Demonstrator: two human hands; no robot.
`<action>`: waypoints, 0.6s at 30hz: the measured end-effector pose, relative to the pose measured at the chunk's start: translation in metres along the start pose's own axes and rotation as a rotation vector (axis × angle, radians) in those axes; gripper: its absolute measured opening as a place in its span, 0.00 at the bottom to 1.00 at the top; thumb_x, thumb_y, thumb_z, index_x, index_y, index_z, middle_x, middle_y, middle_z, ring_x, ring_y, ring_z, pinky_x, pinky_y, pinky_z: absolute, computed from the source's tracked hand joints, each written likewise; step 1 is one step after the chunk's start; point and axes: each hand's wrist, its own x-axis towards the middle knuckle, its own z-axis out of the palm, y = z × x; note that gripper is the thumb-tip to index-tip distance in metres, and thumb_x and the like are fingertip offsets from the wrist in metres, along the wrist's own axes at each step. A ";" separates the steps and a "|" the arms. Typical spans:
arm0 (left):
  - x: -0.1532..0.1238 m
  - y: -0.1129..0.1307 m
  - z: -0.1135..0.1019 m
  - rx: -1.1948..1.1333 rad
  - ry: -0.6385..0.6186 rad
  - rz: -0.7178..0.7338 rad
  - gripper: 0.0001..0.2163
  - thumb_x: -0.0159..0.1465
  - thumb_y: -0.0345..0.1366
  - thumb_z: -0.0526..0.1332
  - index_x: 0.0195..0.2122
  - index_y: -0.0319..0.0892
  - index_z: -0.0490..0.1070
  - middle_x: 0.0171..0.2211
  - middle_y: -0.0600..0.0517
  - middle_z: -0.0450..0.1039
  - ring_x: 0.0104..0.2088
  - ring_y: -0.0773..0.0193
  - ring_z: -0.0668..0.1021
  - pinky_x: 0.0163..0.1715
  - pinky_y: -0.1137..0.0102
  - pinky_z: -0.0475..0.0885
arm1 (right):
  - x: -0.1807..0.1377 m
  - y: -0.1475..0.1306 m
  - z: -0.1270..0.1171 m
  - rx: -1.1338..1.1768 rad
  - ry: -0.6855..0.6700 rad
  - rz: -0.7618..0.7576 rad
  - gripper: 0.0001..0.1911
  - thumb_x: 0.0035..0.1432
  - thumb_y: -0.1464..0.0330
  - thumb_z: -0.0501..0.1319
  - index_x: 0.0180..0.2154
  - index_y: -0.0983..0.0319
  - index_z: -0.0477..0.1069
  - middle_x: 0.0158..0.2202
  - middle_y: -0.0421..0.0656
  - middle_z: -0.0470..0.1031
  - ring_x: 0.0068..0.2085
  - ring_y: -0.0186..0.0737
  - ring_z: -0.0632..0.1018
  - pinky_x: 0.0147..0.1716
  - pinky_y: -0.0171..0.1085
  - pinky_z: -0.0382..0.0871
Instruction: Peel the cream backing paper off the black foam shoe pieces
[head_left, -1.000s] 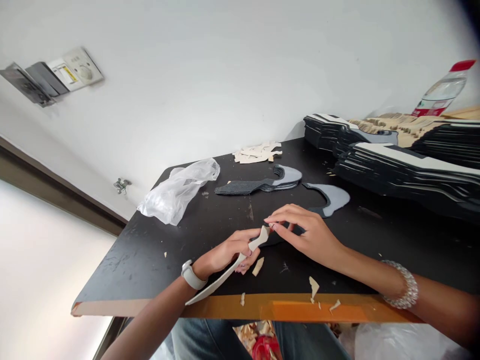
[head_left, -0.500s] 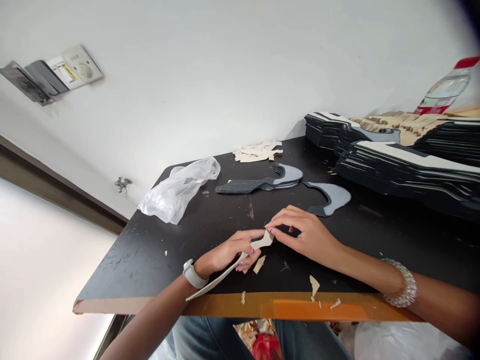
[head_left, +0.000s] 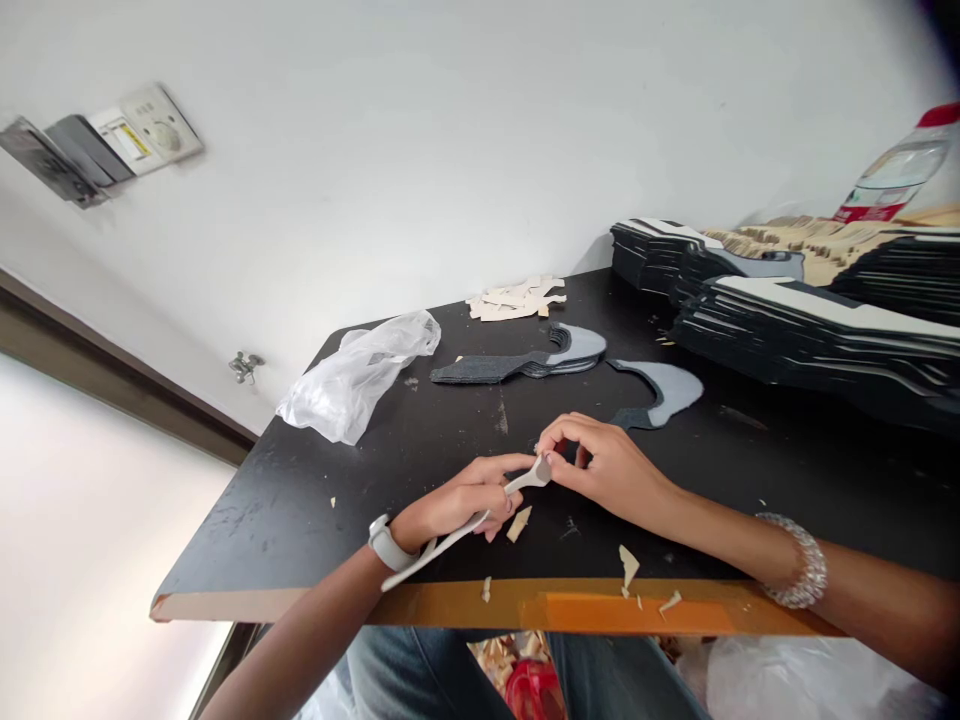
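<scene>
My left hand [head_left: 457, 497], fingers clenched on pale cut strip [head_left: 523, 486], right hand [head_left: 611, 468], fingers pinching its tip, loose scrap [head_left: 518, 523] just below fingers, black surface [head_left: 300, 540]

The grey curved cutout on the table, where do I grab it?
Grab the wide rounded part of the grey curved cutout, reaching from your side of the table. It lies flat and is broadest there; the dark narrow end near your right hand looks thin.
</scene>
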 end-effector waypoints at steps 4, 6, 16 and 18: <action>-0.001 -0.003 -0.003 -0.042 0.029 0.067 0.29 0.51 0.28 0.57 0.58 0.37 0.64 0.16 0.62 0.56 0.15 0.75 0.58 0.20 0.76 0.64 | 0.006 0.013 -0.001 0.267 0.122 0.191 0.05 0.55 0.66 0.55 0.30 0.59 0.67 0.37 0.43 0.75 0.35 0.38 0.74 0.31 0.36 0.67; -0.002 -0.005 -0.006 -0.055 0.032 0.086 0.30 0.51 0.28 0.58 0.58 0.37 0.63 0.17 0.61 0.57 0.15 0.75 0.61 0.20 0.76 0.63 | 0.010 0.021 -0.005 0.370 0.202 0.243 0.05 0.55 0.66 0.55 0.30 0.59 0.65 0.38 0.43 0.73 0.35 0.38 0.73 0.31 0.37 0.68; 0.001 -0.007 -0.010 0.044 0.339 0.231 0.25 0.63 0.41 0.61 0.60 0.45 0.57 0.22 0.61 0.57 0.17 0.77 0.61 0.15 0.78 0.54 | -0.008 -0.006 -0.013 0.547 -0.280 -0.028 0.21 0.62 0.62 0.55 0.19 0.60 0.59 0.17 0.37 0.65 0.21 0.30 0.65 0.23 0.34 0.59; 0.003 -0.009 -0.012 0.019 0.383 0.271 0.27 0.62 0.44 0.62 0.60 0.44 0.56 0.23 0.61 0.57 0.16 0.77 0.59 0.15 0.78 0.55 | -0.011 -0.011 -0.009 0.565 -0.363 -0.035 0.15 0.56 0.63 0.63 0.23 0.61 0.62 0.20 0.36 0.66 0.23 0.30 0.66 0.24 0.32 0.60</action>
